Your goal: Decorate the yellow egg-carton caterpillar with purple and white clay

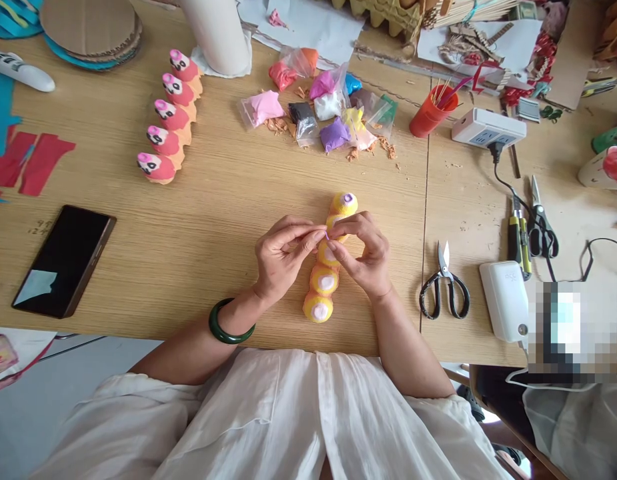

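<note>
A yellow caterpillar-like row of egg-carton cups [324,280] with pale pink and purple discs lies on the wooden table [213,227] in front of me. My left hand [283,257] and my right hand [363,257] meet above its middle. Both hands pinch a tiny purple bit of clay [327,236] between fingertips. A green bangle [229,325] circles my left wrist.
A pink row of painted cups [171,120] stands at the upper left. Small bags of coloured clay [323,103] lie at the back. A black phone [65,260] lies left. Scissors [444,283], pliers, a power strip [488,127], a red cup [431,110] and a white box [503,300] sit right.
</note>
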### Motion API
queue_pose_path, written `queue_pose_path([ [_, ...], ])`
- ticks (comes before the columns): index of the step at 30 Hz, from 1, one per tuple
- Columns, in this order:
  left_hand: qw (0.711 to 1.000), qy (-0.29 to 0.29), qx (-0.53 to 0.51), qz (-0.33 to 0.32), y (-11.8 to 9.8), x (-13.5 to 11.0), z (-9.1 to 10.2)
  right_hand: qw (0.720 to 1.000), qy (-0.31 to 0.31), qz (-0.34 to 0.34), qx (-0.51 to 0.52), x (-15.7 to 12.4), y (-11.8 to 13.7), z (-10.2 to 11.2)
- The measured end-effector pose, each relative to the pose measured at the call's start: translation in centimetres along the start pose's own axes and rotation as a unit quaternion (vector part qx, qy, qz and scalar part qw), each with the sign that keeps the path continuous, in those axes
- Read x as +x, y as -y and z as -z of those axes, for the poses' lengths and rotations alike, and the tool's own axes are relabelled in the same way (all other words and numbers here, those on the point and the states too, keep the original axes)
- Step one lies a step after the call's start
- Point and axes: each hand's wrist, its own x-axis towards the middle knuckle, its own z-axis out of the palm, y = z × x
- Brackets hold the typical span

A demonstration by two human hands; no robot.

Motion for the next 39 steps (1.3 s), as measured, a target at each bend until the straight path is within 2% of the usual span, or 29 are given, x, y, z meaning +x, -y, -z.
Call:
queue_pose_path([
  [4, 0.999, 0.019, -0.026, 0.014, -0.08, -0.11, 0.08, 1.0, 0.001, 0.017, 0.012, 0.08, -0.08, -0.27],
  [8, 0.994, 0.064, -0.073, 0.04, -0.05, -0.34, 0.22, 1.0, -0.015, -0.026, 0.003, -0.15, 0.06, -0.24],
  [11, 0.994, 0.076, -0.065, 0.041, -0.03, -0.36, 0.27, 0.999, -0.012, -0.05, 0.006, -0.28, 0.1, -0.16],
  [18, 1.0, 0.025, 0.003, -0.002, -0.04, -0.15, 0.16, 1.0, 0.01, -0.002, 0.0, -0.1, 0.02, -0.21],
  [21, 1.0, 0.016, -0.004, -0.004, -0.09, -0.08, 0.1, 1.0, 0.009, -0.013, 0.005, -0.1, 0.19, -0.12],
  [25, 0.999, 0.018, -0.026, -0.006, -0.25, 0.03, 0.01, 1.0, 0.013, -0.028, -0.002, -0.19, 0.25, -0.1],
  [33, 0.993, 0.056, -0.097, 0.041, -0.32, -0.02, 0.02, 1.0, -0.002, 0.0, -0.015, -0.15, 0.04, -0.3],
  [39, 0.992, 0.049, -0.114, 0.038, -0.34, 0.1, -0.12, 1.0, -0.004, 0.003, -0.015, -0.09, 0.03, -0.35],
])
